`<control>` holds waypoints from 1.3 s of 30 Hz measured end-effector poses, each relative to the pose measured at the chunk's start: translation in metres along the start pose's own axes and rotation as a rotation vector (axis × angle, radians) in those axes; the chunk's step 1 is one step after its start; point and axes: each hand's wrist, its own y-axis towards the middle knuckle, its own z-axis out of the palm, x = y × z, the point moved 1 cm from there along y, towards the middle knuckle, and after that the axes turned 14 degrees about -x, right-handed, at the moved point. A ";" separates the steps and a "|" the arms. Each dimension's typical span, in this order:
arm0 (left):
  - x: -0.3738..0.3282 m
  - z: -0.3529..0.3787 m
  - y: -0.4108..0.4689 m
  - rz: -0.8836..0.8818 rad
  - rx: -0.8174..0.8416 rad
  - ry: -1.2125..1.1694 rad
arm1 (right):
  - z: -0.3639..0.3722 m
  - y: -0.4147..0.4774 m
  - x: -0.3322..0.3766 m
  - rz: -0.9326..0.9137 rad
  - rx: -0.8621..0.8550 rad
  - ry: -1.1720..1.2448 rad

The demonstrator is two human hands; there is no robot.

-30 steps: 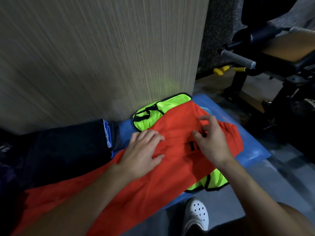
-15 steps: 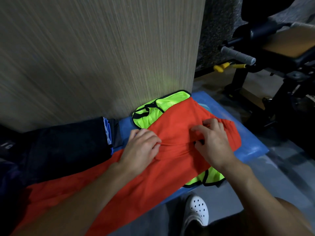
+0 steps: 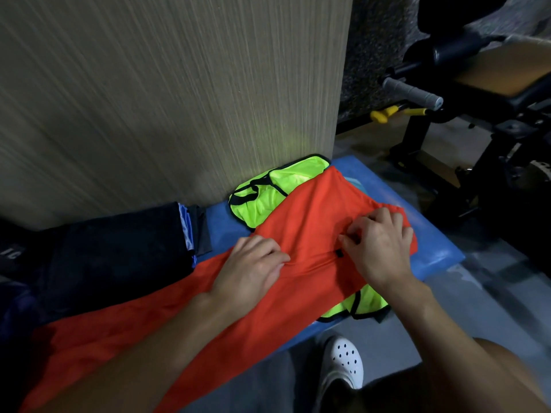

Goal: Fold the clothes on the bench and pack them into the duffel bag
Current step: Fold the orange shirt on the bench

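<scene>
Pinching orange garment (image 3: pixel 310 210): left hand (image 3: pixel 253 263), right hand (image 3: pixel 378 245) fingers clamped | neon vest (image 3: pixel 259 204) beneath | dark pile (image 3: pixel 119 248) beside

A tall wood-grain panel (image 3: pixel 179 99) filled most of the view in dim light. Right of the panel rose a dark speckled wall (image 3: pixel 378 49). Further right, on the grey floor (image 3: pixel 483 308), stood a black exercise machine (image 3: pixel 416 135) with a tan pad (image 3: pixel 507 67), a grey foam grip (image 3: pixel 413 92) and a yellow handle (image 3: pixel 383 115).

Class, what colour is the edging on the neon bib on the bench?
Black, around the neon bib under the orange garment; head view shows it best.
</scene>
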 end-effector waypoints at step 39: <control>0.003 0.004 -0.004 -0.246 -0.038 -0.147 | -0.006 -0.003 -0.002 0.140 0.019 0.418</control>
